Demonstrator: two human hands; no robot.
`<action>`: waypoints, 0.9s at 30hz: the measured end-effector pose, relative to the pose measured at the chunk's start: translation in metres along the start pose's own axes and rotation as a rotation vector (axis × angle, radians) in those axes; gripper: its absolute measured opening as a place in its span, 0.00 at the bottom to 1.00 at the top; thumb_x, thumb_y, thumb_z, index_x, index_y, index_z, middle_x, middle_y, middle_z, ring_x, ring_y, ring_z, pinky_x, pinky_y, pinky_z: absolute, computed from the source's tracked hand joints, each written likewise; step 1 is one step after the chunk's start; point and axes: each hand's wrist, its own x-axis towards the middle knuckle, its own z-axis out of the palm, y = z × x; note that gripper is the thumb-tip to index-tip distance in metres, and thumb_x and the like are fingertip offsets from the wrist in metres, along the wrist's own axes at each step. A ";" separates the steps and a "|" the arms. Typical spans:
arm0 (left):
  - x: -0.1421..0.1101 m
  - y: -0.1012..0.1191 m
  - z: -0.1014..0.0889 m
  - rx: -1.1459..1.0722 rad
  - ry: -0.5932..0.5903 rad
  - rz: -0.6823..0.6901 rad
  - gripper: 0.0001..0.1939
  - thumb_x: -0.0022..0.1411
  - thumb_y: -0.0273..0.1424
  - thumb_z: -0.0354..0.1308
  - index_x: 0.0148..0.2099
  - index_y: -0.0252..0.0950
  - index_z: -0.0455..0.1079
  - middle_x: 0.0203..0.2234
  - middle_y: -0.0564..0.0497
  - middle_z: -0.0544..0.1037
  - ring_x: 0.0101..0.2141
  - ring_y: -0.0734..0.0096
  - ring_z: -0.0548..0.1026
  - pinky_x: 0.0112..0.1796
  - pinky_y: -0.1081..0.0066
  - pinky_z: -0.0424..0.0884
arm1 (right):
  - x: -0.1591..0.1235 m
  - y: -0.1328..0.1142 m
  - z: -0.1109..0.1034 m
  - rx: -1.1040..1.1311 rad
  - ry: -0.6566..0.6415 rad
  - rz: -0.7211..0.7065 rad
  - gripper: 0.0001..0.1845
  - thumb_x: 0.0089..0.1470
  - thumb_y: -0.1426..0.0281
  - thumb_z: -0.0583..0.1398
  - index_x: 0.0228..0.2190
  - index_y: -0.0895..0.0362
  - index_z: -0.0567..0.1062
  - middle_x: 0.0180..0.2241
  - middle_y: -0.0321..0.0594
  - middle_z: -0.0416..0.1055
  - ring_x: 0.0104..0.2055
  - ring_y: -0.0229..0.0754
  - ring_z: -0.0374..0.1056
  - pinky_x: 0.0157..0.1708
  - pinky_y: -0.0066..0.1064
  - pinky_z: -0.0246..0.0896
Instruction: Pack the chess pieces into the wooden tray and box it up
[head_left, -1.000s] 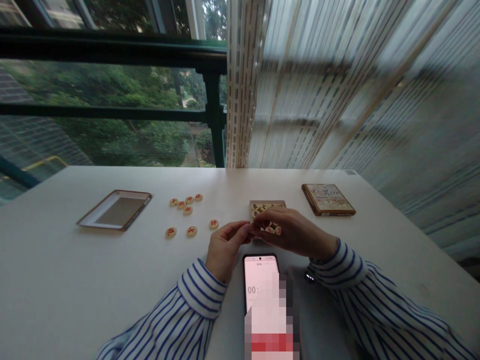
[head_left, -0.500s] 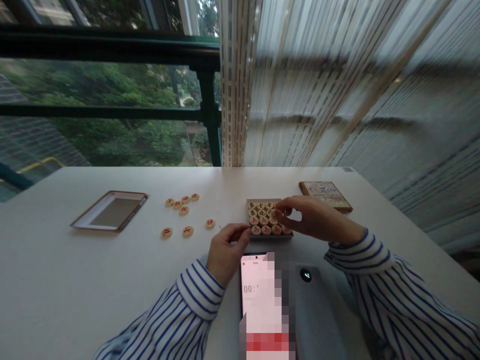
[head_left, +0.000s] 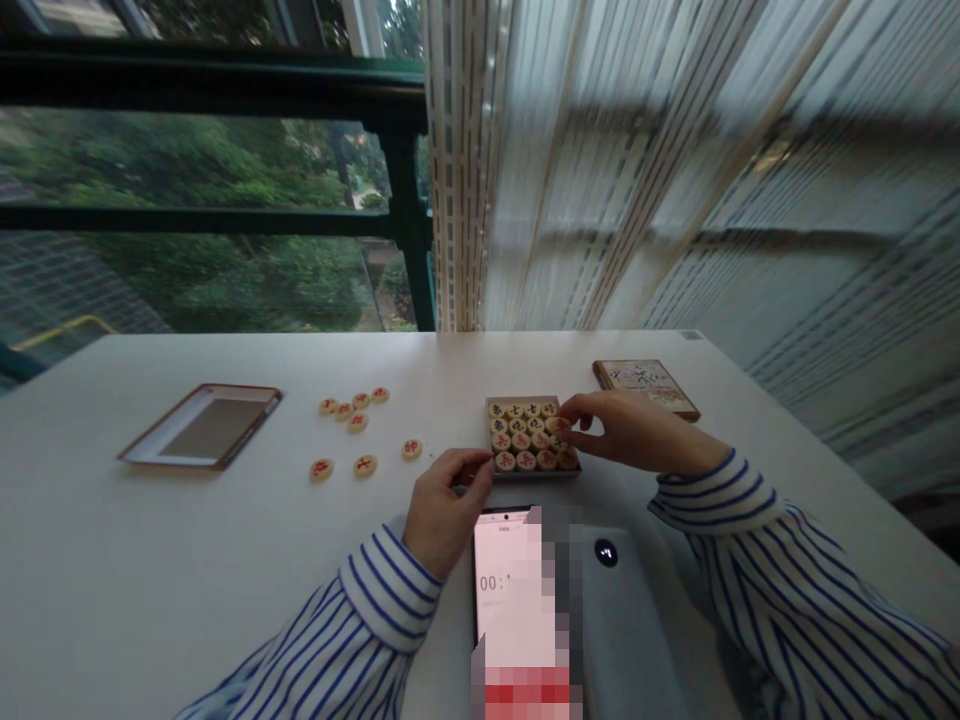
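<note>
A shallow box [head_left: 534, 474] of round Chinese chess pieces sits in front of me, its pieces lying in neat rows with red or black characters. My left hand [head_left: 448, 508] pinches the box's near left corner between thumb and fingertips. At the box's right side, my right hand [head_left: 634, 432] has thumb and fingers closed around a red-character chess piece [head_left: 561, 426], over the right-hand column. The fingertips partly cover that piece and the ones beside it. To the left, several loose red-character pieces [head_left: 365, 466] are scattered on the white table [head_left: 247, 560].
A box lid [head_left: 232, 464] rests open side up at the left. Behind my right hand lies a small decorated box [head_left: 646, 385]. Nearest me are a phone [head_left: 504, 560] showing a timer and a grey device [head_left: 630, 620] with a small round display. A window and strip curtain border the table.
The camera view has turned slightly right. My right hand has carried the red-character piece a little rightward across the box, to the right-hand column. My left hand stays at the box corner.
</note>
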 end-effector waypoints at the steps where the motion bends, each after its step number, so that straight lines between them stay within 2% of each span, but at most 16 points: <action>1: 0.000 -0.001 0.000 0.002 0.001 0.000 0.10 0.54 0.33 0.56 0.36 0.33 0.71 0.29 0.49 0.75 0.31 0.73 0.72 0.34 0.72 0.68 | 0.000 0.001 0.000 -0.001 -0.005 -0.001 0.13 0.52 0.60 0.53 0.33 0.52 0.72 0.29 0.37 0.72 0.29 0.38 0.66 0.29 0.29 0.56; 9: 0.000 -0.006 0.000 0.012 -0.002 0.002 0.10 0.54 0.34 0.55 0.37 0.34 0.71 0.30 0.49 0.75 0.31 0.72 0.72 0.34 0.72 0.68 | 0.003 0.009 0.007 0.004 -0.018 -0.038 0.12 0.52 0.61 0.54 0.34 0.53 0.73 0.29 0.38 0.72 0.29 0.38 0.65 0.29 0.28 0.56; 19: 0.000 -0.001 0.000 0.006 0.004 -0.009 0.11 0.53 0.34 0.56 0.36 0.33 0.71 0.29 0.49 0.76 0.30 0.71 0.73 0.33 0.71 0.69 | 0.006 0.007 0.007 0.021 -0.076 -0.027 0.16 0.53 0.58 0.52 0.32 0.55 0.74 0.28 0.39 0.72 0.28 0.38 0.65 0.28 0.29 0.54; 27: 0.000 -0.004 0.001 0.037 0.005 0.004 0.10 0.54 0.33 0.55 0.37 0.34 0.71 0.29 0.49 0.76 0.30 0.72 0.73 0.32 0.72 0.68 | 0.007 0.008 0.010 0.039 -0.103 -0.025 0.15 0.52 0.59 0.53 0.33 0.55 0.75 0.28 0.39 0.72 0.27 0.38 0.64 0.26 0.28 0.53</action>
